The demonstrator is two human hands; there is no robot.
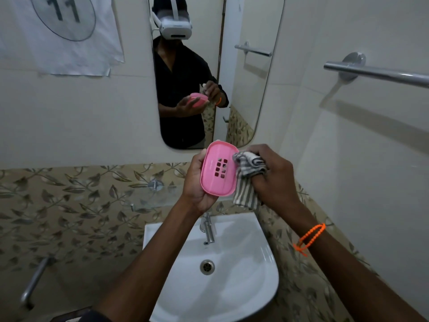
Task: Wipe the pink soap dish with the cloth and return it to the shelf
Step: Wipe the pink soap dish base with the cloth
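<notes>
The left hand (197,182) holds the pink plastic soap dish (219,168) up above the white round sink (255,287). The dish has nothing in it. At its 3 o'clock, the right hand (271,177) grips the grey striped cloth (247,180), touching the dish's edge.

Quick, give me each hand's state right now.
Left hand: grips the pink soap dish.
Right hand: grips the striped cloth beside the dish.
</notes>
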